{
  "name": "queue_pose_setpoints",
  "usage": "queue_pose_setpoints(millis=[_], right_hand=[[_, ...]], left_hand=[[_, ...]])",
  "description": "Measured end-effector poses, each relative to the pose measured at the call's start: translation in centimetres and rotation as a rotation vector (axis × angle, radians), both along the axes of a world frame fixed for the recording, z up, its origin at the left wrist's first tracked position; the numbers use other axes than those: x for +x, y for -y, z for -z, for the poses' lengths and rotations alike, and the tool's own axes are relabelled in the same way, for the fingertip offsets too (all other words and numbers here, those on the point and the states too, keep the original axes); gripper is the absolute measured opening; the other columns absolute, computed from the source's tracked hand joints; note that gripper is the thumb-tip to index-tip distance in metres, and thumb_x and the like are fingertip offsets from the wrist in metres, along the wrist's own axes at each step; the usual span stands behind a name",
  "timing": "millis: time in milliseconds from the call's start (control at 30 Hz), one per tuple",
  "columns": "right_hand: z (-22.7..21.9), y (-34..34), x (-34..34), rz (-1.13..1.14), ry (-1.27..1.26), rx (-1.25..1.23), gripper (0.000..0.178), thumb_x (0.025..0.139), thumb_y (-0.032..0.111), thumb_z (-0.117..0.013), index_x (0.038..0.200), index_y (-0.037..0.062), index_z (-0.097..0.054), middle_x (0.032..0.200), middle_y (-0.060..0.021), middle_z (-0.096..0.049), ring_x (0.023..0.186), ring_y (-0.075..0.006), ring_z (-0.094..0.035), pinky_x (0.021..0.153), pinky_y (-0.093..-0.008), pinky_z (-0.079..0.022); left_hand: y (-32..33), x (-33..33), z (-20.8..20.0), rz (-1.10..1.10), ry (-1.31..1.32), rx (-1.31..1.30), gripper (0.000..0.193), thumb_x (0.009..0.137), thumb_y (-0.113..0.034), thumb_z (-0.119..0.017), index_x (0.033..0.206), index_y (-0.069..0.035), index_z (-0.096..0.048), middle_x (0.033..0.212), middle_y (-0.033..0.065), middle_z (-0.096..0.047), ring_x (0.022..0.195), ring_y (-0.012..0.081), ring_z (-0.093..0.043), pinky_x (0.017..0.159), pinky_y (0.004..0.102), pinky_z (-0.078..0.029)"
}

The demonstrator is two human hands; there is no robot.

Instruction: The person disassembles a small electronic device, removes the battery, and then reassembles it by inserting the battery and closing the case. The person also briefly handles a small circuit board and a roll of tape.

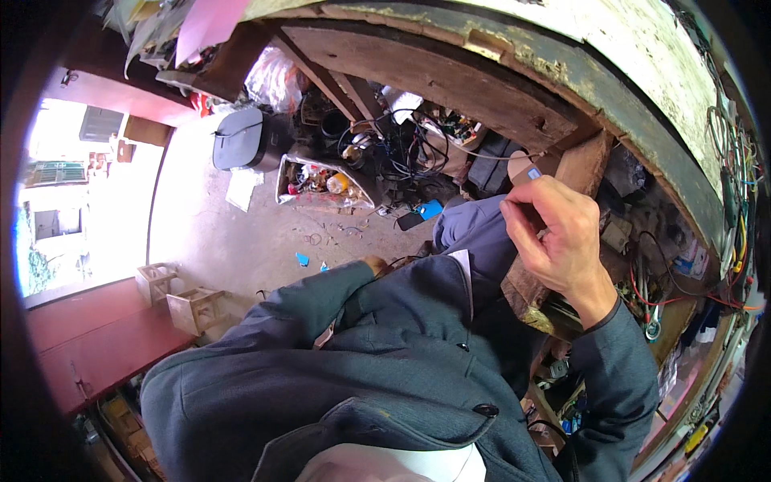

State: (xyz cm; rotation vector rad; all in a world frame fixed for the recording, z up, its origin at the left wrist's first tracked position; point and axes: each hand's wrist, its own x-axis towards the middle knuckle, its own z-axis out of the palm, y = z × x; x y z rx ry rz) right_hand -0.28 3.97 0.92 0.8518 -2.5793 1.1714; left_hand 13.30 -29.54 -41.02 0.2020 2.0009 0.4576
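My right hand [559,234] is raised in front of the wooden bench, its fingers curled and the thumb tip brought up to the index finger. Whatever it pinches, if anything, is too small or hidden to make out. Just beyond the knuckles shows a small pale-blue and brown piece [528,173]; I cannot tell whether the hand touches it. My left hand [375,264] is low by my lap, mostly covered by the dark sleeve, so its fingers do not show. Grey trousers [474,229] cover my leg between the two hands.
A worn wooden bench [426,60] spans the top and right. Under it lie tangled black cables [422,149], a box of scraps [328,183] and a dark bin [245,140]. A blue item [430,210] lies on the floor. Wooden stools [193,312] stand left; wires hang at right.
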Motion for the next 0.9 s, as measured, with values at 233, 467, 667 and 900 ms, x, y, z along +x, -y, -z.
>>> queue_pose_setpoints(millis=[233,467,667,900], right_hand=[[-0.1,0.3,0.2,-0.015,-0.043,0.039,0.011,0.081,0.004,-0.075,0.085,0.0036,-0.064,0.071,-0.0114,-0.062,0.057,-0.027,-0.06,0.053,-0.0361,-0.047],[-0.2,0.4,0.7,-0.012,-0.034,0.045,0.011,0.081,0.004,-0.075,0.084,0.0042,-0.064,0.073,-0.012,-0.062,0.063,-0.0307,-0.064,0.056,-0.0383,-0.05],[-0.4,0.2,0.4,-0.057,-0.034,0.324,0.013,0.084,0.017,-0.07,0.079,0.0091,-0.061,0.072,-0.0099,-0.063,0.063,-0.0311,-0.065,0.055,-0.0409,-0.053],[-1.4,-0.3,0.5,-0.133,0.028,0.407,0.016,0.086,0.019,-0.069,0.08,0.0076,-0.06,0.07,-0.0105,-0.063,0.062,-0.034,-0.065,0.055,-0.0443,-0.052]], left_hand=[[7.5,13.9,-6.1,-0.516,0.073,0.016,0.046,0.1,-0.047,-0.051,0.119,-0.01,-0.071,0.111,0.0205,-0.07,0.111,0.0344,-0.067,0.095,0.0432,-0.051],[5.7,20.9,-9.8,-0.664,0.08,-0.034,0.045,0.099,-0.046,-0.051,0.119,-0.01,-0.07,0.111,0.0198,-0.07,0.11,0.0348,-0.067,0.094,0.0435,-0.051],[3.8,20.2,-10.0,-0.772,-0.007,-0.019,0.044,0.099,-0.045,-0.052,0.119,-0.011,-0.069,0.111,0.0192,-0.07,0.108,0.0351,-0.067,0.092,0.0437,-0.051],[1.7,16.5,-9.9,-0.85,-0.078,-0.021,0.042,0.098,-0.043,-0.052,0.119,-0.011,-0.068,0.11,0.0185,-0.07,0.106,0.0355,-0.067,0.091,0.044,-0.052]])
